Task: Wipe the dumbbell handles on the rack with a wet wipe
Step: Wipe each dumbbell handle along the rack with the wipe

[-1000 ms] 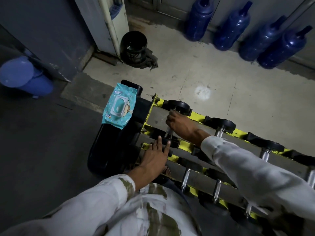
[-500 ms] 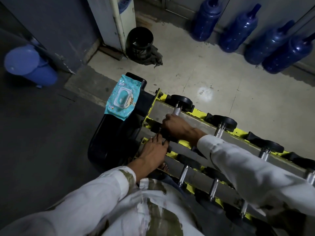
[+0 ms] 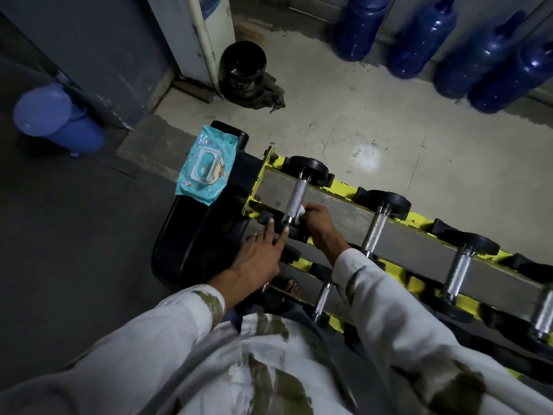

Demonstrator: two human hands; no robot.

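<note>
A yellow dumbbell rack [image 3: 344, 187] runs from the centre to the lower right, carrying several black dumbbells with knurled steel handles. My right hand [image 3: 318, 221] pinches a white wet wipe [image 3: 300, 211] against the near end of the leftmost dumbbell's handle [image 3: 296, 197]. My left hand [image 3: 260, 259] lies flat with straight fingers on that dumbbell's near black weight [image 3: 291, 232]. A teal wet-wipe pack [image 3: 206, 169] rests on a black object at the rack's left end.
Further dumbbells [image 3: 377, 232] sit to the right on the rack, with a lower tier below. Blue water jugs [image 3: 419, 37] line the far wall. A black bucket [image 3: 242, 67] with a rag stands on the floor, and a blue bin [image 3: 57, 121] sits at left.
My right hand slid down the leftmost handle toward its near end, uncovering most of the steel grip. My left hand stayed on the near weight.
</note>
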